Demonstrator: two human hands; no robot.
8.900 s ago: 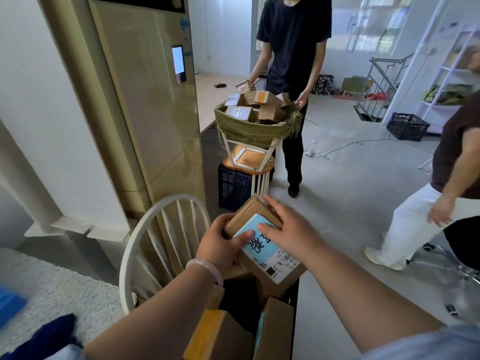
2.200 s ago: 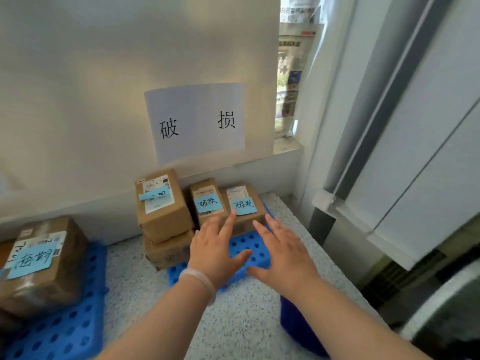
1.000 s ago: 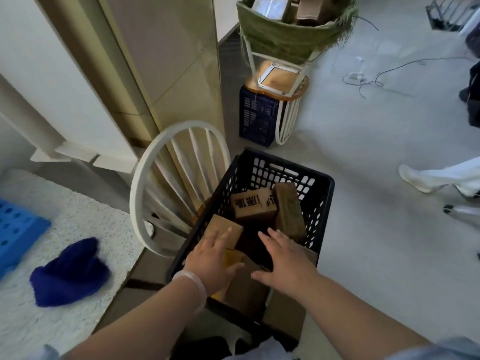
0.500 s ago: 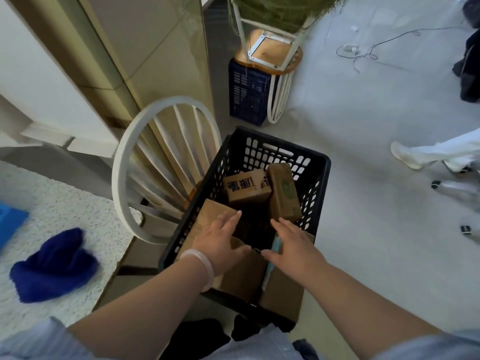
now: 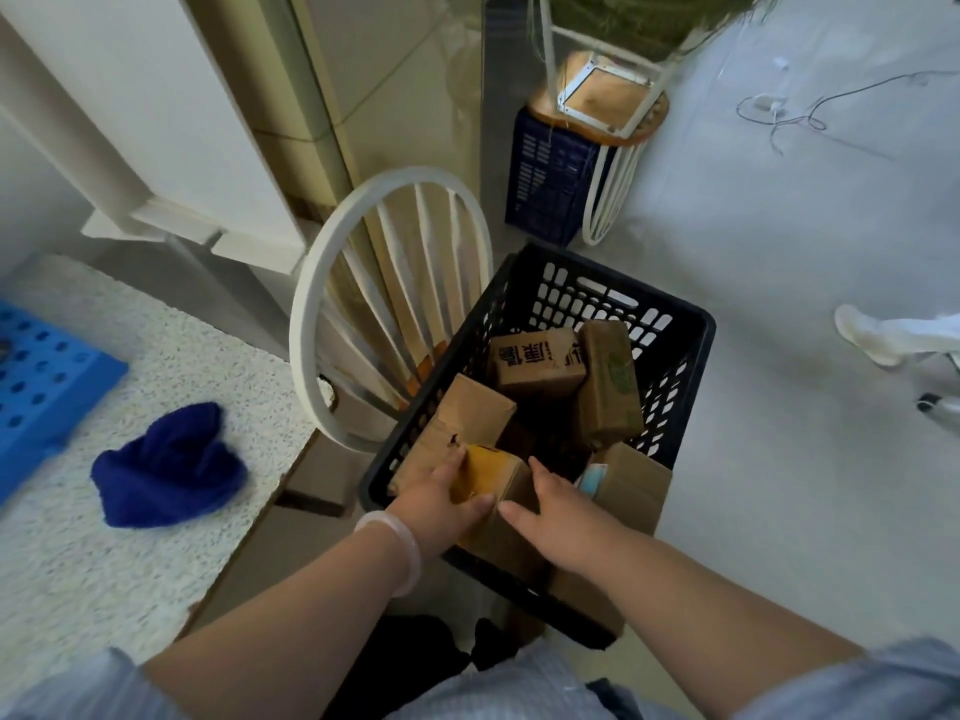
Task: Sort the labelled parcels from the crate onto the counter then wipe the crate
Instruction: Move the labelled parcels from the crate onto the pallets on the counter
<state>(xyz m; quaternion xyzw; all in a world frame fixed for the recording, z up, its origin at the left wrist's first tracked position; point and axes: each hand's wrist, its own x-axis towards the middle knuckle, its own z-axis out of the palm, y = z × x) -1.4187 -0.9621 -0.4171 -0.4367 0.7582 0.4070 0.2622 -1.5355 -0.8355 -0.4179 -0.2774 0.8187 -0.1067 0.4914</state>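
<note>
Head view: left hand and right hand curl around a yellow-taped parcel at the near left corner of the crate, wedged between other boxes, so a straight pull may snag and slip from the grip

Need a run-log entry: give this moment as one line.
step: picking | left hand, right hand: grip parcel | parcel: in crate | cloth: on counter
</note>
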